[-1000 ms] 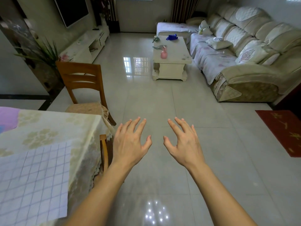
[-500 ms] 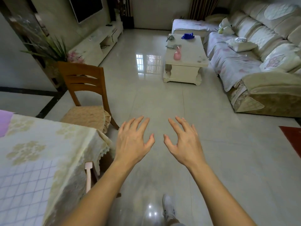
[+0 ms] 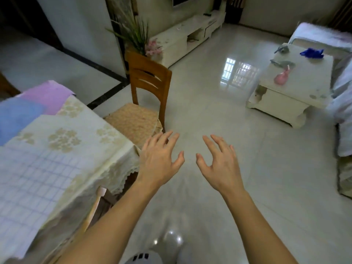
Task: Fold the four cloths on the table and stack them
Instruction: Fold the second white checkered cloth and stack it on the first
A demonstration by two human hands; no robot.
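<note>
On the left stands a table (image 3: pixel 80 128) under a cream flowered tablecloth. Three cloths lie flat on it: a white one with a blue grid (image 3: pixel 32 183) nearest me, a blue one (image 3: pixel 17 119) at the left edge and a purple one (image 3: pixel 47 94) at the far corner. A fourth cloth is out of sight. My left hand (image 3: pixel 160 159) and my right hand (image 3: pixel 219 162) hover side by side over the floor, to the right of the table, fingers spread and holding nothing.
A wooden chair (image 3: pixel 146 96) with a woven cushion stands at the table's far right side. A white coffee table (image 3: pixel 293 82) with a pink bottle stands at the right, a sofa (image 3: pixel 342 115) beyond it. A potted plant (image 3: pixel 137 37) and a TV cabinet (image 3: pixel 182 39) line the far wall.
The view has swung left, bringing more of the table and the blue and purple cloths into sight. Both hands stay spread and empty in front of me.
</note>
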